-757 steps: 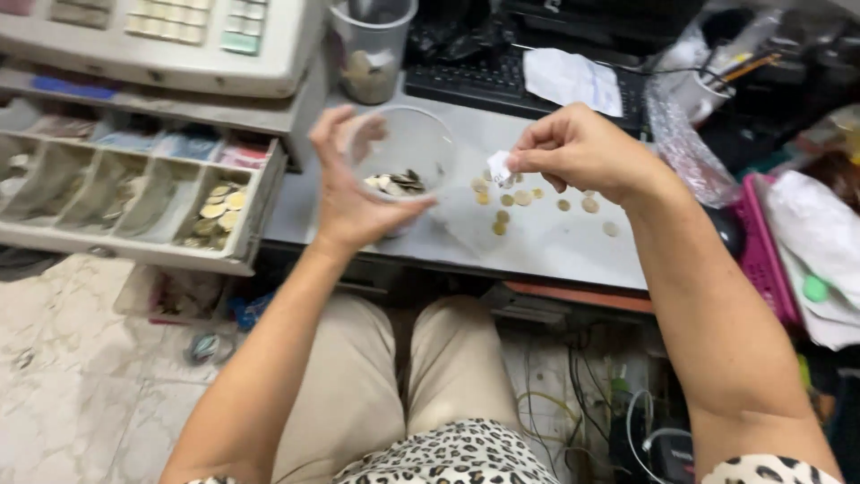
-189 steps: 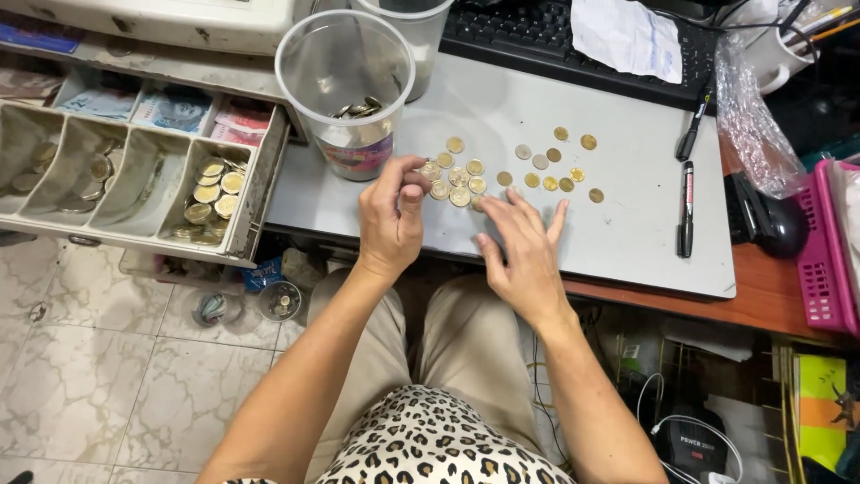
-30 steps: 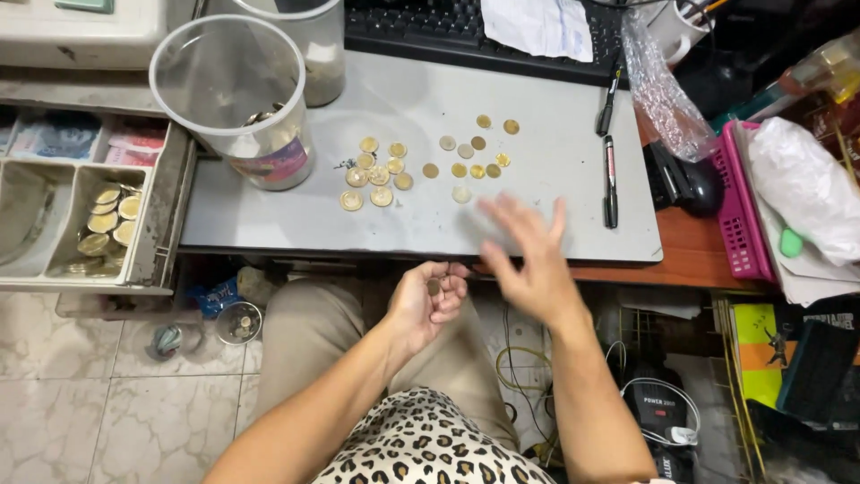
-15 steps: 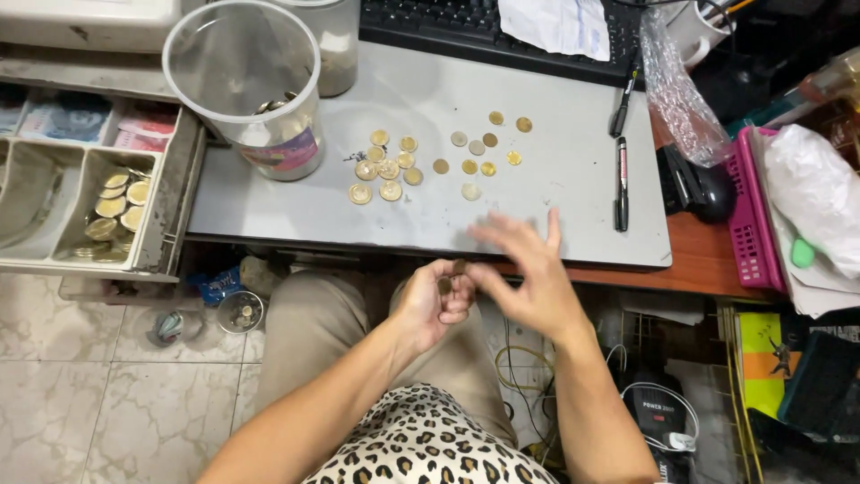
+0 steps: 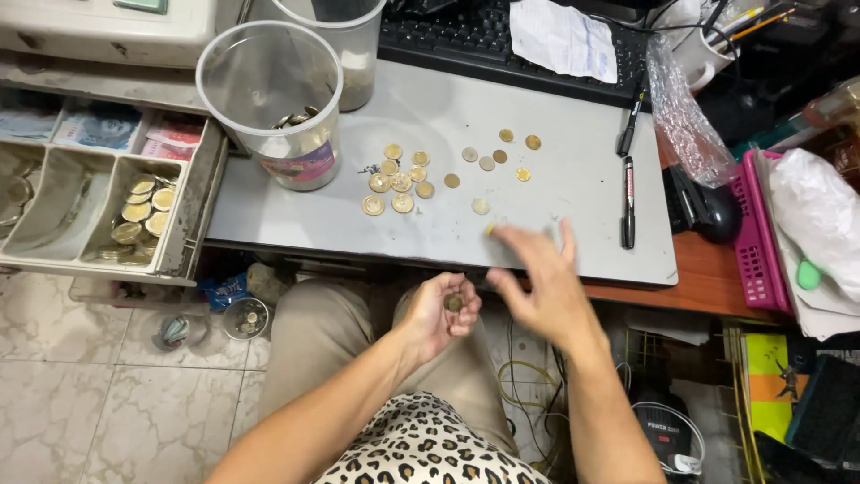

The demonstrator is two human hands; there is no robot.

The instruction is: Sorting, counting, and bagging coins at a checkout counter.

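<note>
The left hand [image 5: 434, 315] is cupped palm up below the front edge of the counter [image 5: 296, 211], over the lap, its grip curled loosely round a small stack of coins [image 5: 454, 303]. The stack lies in the curled fingers with its flat face turned up toward the camera; being round, it has no long axis to tell. The right hand [image 5: 537, 287] is just beside it, blurred, fingers spread and released, holding nothing, its fingertips [image 5: 566, 235] reaching over the counter's front edge. More loose coins [image 5: 400, 180] lie flat on the grey counter, in a cluster near a clear plastic cup [image 5: 273, 99] and scattered to its right. Two markers [image 5: 628, 202] lie lengthwise near the right edge. An open cash drawer [image 5: 107, 211] with coins stands at left.
</note>
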